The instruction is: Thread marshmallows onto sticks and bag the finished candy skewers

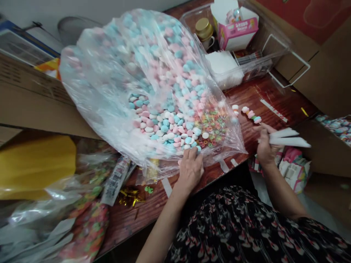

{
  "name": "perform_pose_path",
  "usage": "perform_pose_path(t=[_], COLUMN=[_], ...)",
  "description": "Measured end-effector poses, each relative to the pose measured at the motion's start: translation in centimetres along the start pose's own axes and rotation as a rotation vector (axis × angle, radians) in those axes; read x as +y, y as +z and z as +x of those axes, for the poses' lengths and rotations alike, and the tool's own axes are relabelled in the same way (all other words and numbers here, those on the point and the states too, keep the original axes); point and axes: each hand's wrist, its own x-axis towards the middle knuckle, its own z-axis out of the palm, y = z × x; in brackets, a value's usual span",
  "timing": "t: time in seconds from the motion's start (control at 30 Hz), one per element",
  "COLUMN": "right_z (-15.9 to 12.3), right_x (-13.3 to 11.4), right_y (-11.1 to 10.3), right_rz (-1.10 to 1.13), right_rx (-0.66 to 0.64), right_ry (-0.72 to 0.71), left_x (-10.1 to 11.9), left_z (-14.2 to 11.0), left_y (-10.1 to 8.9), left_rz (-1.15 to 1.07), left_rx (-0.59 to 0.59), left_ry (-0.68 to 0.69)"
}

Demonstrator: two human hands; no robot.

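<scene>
A large clear plastic bag lies on the reddish wooden table, filled with pastel pink, blue and white candies. Small multicoloured candy rings are heaped near its mouth. My left hand is curled on the bag's near edge, right beside the candies. My right hand grips several flat white pointed sticks. Just beyond that hand, a short row of candies threaded on a stick lies on the table.
Behind the bag stand a gold-lidded jar, a pink box and a stack of white napkins. Cardboard boxes border the left side. Colourful packets and gold tinsel lie at the near left.
</scene>
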Motion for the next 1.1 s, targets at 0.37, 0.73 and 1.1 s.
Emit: perform_pose_path(t=[0.37, 0.73, 1.1], right_z=[-1.9, -2.4, -2.2], right_x=[0.6, 0.5, 0.2], right_y=[1.6, 1.0, 1.1], right_rz=[0.174, 0.171, 0.206], right_rx=[-0.309, -0.333, -0.291], right_ry=[0.216, 0.239, 0.253], left_x=[-0.5, 0.1, -4.1], left_z=[1.3, 0.3, 0.7], left_y=[0.1, -0.7, -2.3], left_rz=[-0.052, 0.054, -0.152], left_rx=[-0.101, -0.127, 0.314], left_ry=[-0.238, -0.011, -0.157])
